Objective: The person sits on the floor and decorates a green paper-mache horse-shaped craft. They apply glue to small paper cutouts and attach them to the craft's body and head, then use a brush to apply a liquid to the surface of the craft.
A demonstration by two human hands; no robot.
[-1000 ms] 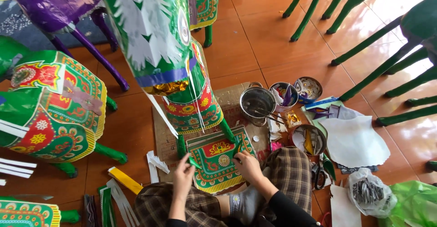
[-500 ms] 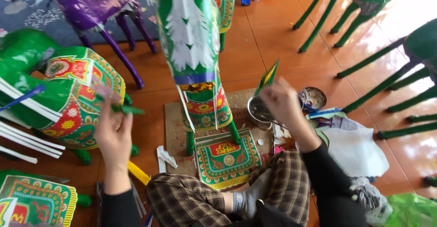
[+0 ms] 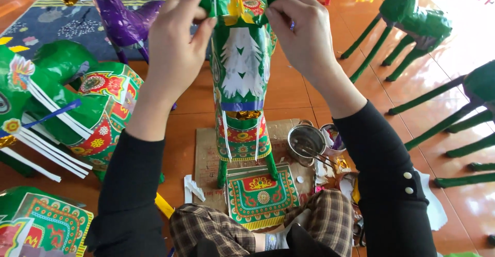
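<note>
Fingers (image 3: 198, 12) of both hands pinch trim at the green paper horse's (image 3: 242, 66) head, fitting decoration; next, press it flat.

No packages, labels, signs or screens show here. The nearest thing to one is a flat sheet of brown cardboard (image 3: 206, 159) with faint print, lying on the floor under the green paper horse (image 3: 242, 76).
</note>
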